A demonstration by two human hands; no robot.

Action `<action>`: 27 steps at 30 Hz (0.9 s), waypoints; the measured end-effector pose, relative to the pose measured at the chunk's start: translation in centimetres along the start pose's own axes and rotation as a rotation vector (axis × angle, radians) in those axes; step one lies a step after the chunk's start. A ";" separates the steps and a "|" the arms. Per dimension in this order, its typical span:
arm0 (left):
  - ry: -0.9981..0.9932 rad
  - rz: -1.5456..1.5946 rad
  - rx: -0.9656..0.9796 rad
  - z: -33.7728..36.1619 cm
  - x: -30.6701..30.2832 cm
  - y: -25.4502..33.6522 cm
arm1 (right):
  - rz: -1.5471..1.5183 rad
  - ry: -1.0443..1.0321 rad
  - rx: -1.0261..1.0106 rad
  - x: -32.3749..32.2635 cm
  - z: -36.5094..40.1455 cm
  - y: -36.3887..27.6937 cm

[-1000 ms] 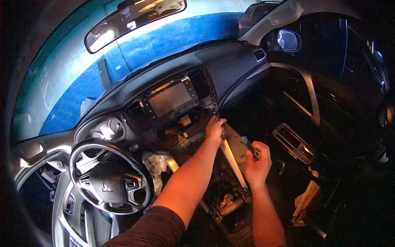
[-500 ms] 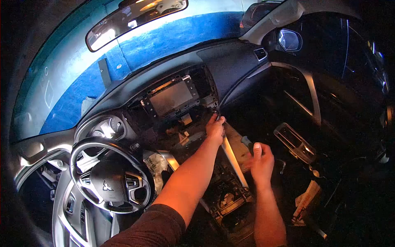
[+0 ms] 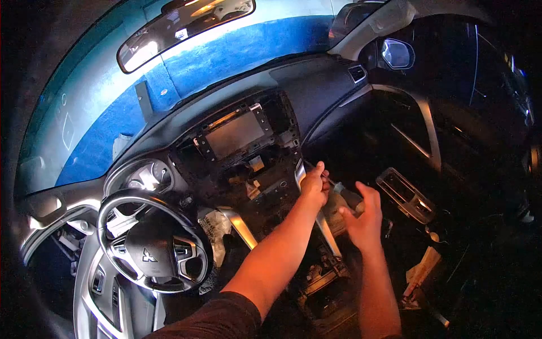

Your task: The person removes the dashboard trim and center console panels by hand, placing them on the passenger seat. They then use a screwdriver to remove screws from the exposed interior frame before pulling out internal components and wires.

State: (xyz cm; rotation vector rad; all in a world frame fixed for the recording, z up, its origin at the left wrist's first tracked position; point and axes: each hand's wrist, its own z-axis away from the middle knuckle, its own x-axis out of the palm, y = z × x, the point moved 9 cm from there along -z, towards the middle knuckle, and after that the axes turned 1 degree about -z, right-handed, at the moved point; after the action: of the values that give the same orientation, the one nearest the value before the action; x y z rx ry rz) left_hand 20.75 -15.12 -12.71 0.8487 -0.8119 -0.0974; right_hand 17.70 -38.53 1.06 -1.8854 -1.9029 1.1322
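Note:
My left hand [image 3: 314, 187] is closed on the upper part of the silver trim strip [image 3: 327, 230] at the right edge of the stripped centre console. Its fingertips meet the shaft of a screwdriver [image 3: 343, 195]. My right hand [image 3: 364, 219] grips the screwdriver's dark handle just right of the left hand, with the tip pointing up and left toward the trim. Whether a screw sits at the tip is hidden by my fingers.
The head unit screen [image 3: 234, 135] sits loose in the open dashboard. A matching silver strip [image 3: 240, 225] runs down the console's left side. The steering wheel [image 3: 149, 254] is at lower left. A loose vent panel [image 3: 403, 195] lies on the dark passenger side.
My left hand has slid down and right along the silver strip. My right hand has risen and brought the screwdriver up to meet the left hand's fingers.

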 end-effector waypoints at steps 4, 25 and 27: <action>-0.014 0.207 0.031 0.9 1.7 1.0 | -0.461 -0.099 0.801 0.7 1.9 4.4; 0.191 -0.100 0.093 1.8 -0.9 1.5 | -0.457 -0.057 0.492 1.4 2.1 3.7; 0.151 -0.083 0.119 0.7 -0.8 1.3 | -0.431 -0.038 0.535 1.0 2.0 3.4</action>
State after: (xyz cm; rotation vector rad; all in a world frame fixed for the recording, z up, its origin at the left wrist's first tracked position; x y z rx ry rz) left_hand 19.35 -14.38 -12.02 0.9901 -0.6457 -0.0576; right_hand 18.81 -38.78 -2.87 -1.1182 -1.6812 1.3533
